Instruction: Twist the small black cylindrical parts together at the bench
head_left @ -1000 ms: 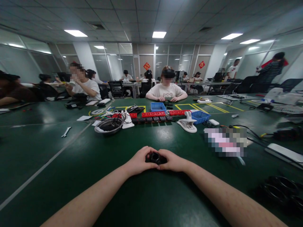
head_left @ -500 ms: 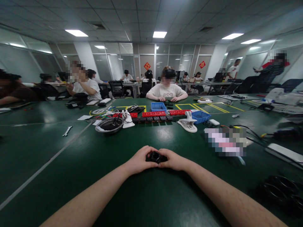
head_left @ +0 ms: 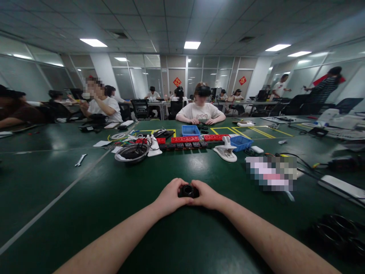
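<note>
Between my two hands, low over the green table, is a small black part [head_left: 188, 190] with a round hole facing up. My left hand [head_left: 172, 195] curls around its left side, fingers behind it and thumb along its near edge. From the right side my right hand [head_left: 206, 195] grips it the same way. Both thumb tips come together in front of the part. The fingers hide its sides, and what kind of part it is cannot be made out.
Black ring-shaped parts [head_left: 336, 231] lie at the lower right. Further back are a white clamp stand [head_left: 226, 150], a blue bin [head_left: 242, 142], red power strips [head_left: 185, 139] and a metal bowl [head_left: 123, 158]. A wrench [head_left: 81, 160] lies left. A person [head_left: 201, 111] sits opposite.
My fingertips have drawn slightly apart behind the black part, so more of its top shows. Both hands still hold it in about the same place.
</note>
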The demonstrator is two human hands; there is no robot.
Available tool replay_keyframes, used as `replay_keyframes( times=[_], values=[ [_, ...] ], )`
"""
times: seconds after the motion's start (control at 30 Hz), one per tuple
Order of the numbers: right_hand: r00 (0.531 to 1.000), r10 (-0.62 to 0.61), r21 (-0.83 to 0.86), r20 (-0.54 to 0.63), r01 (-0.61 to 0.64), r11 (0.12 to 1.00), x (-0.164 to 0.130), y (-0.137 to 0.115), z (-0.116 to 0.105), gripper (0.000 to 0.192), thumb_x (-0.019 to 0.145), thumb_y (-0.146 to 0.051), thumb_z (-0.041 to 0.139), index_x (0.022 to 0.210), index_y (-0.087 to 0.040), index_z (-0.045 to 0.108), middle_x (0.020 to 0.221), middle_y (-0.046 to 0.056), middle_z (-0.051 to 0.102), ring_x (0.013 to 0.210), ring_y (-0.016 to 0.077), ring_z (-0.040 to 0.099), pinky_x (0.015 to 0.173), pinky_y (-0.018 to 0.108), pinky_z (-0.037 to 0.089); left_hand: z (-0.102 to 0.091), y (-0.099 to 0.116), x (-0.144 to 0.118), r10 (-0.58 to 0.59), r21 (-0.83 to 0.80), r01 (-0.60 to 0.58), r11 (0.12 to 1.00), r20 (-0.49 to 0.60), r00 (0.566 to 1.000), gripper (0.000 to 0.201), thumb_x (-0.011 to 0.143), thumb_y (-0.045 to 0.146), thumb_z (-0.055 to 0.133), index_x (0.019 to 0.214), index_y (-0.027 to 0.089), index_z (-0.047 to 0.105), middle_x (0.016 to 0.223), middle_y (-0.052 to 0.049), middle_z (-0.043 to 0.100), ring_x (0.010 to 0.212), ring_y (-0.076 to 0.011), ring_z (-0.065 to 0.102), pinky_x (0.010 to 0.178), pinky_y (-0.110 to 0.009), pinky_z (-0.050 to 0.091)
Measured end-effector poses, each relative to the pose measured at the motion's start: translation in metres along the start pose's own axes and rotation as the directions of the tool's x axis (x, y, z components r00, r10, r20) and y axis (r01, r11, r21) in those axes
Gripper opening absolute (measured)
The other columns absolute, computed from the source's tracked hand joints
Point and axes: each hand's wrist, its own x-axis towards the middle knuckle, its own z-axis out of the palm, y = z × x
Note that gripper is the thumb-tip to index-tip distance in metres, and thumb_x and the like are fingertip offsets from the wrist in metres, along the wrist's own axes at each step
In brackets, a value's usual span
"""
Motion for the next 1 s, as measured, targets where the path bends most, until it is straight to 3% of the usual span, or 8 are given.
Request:
replay_keyframes(
  times=[0.17,0.27,0.43,0.57,1.0],
  values=[
    [0.990,0.054,-0.311,-0.129,-0.092,0.946,-0.001,-0.012,0.007,0.033,0.060,-0.041,0.064,0.072,-0.015,0.047,0.072,0.004,0.050,0.067,0.0171,0.046,0.057,0.026,0.031,0.006,0.000,0.000,-0.025,0.072,0.034,0.997,-0.125,0.992,0.033,0.058,0.032,0.067,0.084,0.019,0.051,0.083,-0.001,0.049,0.075,-0.0180,0.047,0.063,-0.027,0.038],
    [0.986,0.024,-0.378,-0.164,-0.086,0.922,-0.004,-0.016,0.007,0.038,0.063,-0.049,0.059,0.076,-0.014,0.050,0.076,0.007,0.051,0.073,0.0206,0.047,0.064,0.030,0.033,0.005,-0.001,0.000,0.014,0.082,-0.003,0.997,-0.126,0.992,0.033,0.060,0.032,0.066,0.088,0.018,0.052,0.084,-0.002,0.049,0.077,-0.0182,0.047,0.064,-0.027,0.037],
    [0.994,-0.105,-0.136,-0.010,0.103,0.985,-0.008,-0.012,-0.003,0.046,0.061,-0.040,0.066,0.096,-0.016,0.051,0.088,0.005,0.052,0.078,0.0187,0.048,0.066,0.028,0.036,-0.006,-0.004,0.001,0.096,-0.022,-0.095,0.995,0.048,0.994,0.032,0.063,0.029,0.065,0.091,0.020,0.053,0.084,0.000,0.048,0.073,-0.0151,0.046,0.063,-0.025,0.038],
    [0.983,-0.151,0.022,0.099,0.150,0.988,-0.006,-0.005,-0.012,0.032,0.064,-0.028,0.066,0.091,-0.015,0.054,0.084,0.002,0.052,0.076,0.0166,0.048,0.065,0.025,0.037,-0.010,-0.009,0.003,0.122,-0.085,-0.114,0.990,0.105,0.987,0.036,0.063,0.029,0.066,0.095,0.021,0.052,0.088,-0.001,0.048,0.077,-0.0158,0.046,0.064,-0.025,0.038],
    [0.982,-0.163,0.082,0.095,0.156,0.984,-0.001,0.001,-0.010,0.024,0.063,-0.024,0.066,0.082,-0.013,0.053,0.076,0.000,0.050,0.070,0.0143,0.047,0.060,0.022,0.037,-0.009,-0.009,0.004,0.101,-0.102,-0.088,0.991,0.121,0.988,0.039,0.062,0.035,0.065,0.096,0.020,0.053,0.087,-0.001,0.047,0.074,-0.0153,0.046,0.061,-0.024,0.037]
  ],
)
